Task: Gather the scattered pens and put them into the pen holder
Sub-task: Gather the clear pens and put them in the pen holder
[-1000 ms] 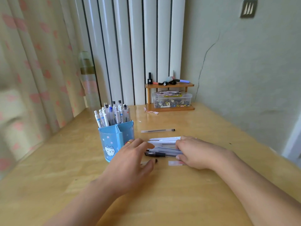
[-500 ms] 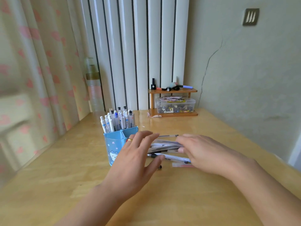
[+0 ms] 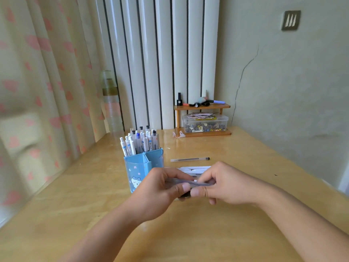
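Note:
A blue pen holder (image 3: 138, 167) with a cat picture stands on the wooden desk (image 3: 245, 167), its back compartment full of upright pens (image 3: 140, 141). Just right of it my left hand (image 3: 160, 191) and my right hand (image 3: 224, 184) meet above the desk, both gripping a bundle of translucent pens (image 3: 190, 183) held level between them. Behind my hands several white pens (image 3: 194, 169) lie side by side. Farther back one clear pen with a black cap (image 3: 189, 159) lies alone.
A small wooden shelf (image 3: 203, 107) at the desk's back holds small bottles and markers, with a clear plastic box (image 3: 204, 123) of small items under it. A radiator stands behind, a curtain on the left, a wall on the right.
Both hands were spread flat over the pens on the desk. They have since closed round a bundle of pens and lifted it off the surface.

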